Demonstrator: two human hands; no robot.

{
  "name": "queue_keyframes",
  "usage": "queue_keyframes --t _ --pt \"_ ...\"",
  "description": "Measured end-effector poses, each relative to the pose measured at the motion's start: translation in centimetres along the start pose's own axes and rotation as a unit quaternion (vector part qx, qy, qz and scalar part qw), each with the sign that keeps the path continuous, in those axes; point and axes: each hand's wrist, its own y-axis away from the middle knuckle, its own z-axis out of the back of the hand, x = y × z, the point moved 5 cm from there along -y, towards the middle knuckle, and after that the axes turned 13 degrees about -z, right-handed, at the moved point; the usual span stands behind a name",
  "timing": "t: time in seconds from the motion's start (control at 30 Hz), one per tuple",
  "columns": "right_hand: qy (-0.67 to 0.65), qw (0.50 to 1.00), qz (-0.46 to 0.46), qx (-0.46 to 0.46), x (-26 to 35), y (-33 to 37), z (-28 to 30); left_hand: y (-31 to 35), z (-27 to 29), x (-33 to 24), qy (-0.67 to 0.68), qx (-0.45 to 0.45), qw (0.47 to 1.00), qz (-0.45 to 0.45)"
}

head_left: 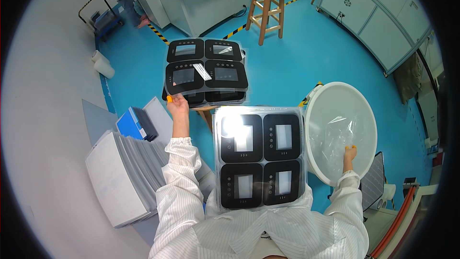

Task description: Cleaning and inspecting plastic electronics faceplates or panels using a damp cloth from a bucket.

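black-panel sheet (215, 64) tops the far stack (224, 97); my left hand (178, 105) pinches its near left corner. my right hand (350, 153) is over the white tub (340, 98), inside its rim, by clear film (330, 132); can't tell if those fingers grip any. near stack (258, 168) sits before my torso, tub off its right edge. blue floor (282, 76) spans far stack to tub.

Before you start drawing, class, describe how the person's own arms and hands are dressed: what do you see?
Both arms wear loose white sleeves with thin, dark stripes and gathered cuffs. The left hand shows one yellow-orange fingertip cover; the right hand shows two similar ones. Otherwise both look ungloved.
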Motion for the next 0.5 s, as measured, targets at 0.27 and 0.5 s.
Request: queue_keyframes --t 0.27,0.5 --pt "-0.21 0.863 -0.063 0.455 1.2 3.1 -2.5 1.3 2.2 -2.3 -0.222 0.032 0.968 -0.113" --pt "-0.295 0.75 -0.083 0.586 4.3 4.1 1.0 4.0 0.5 -5.4 -0.576 0.157 0.783 -0.175"
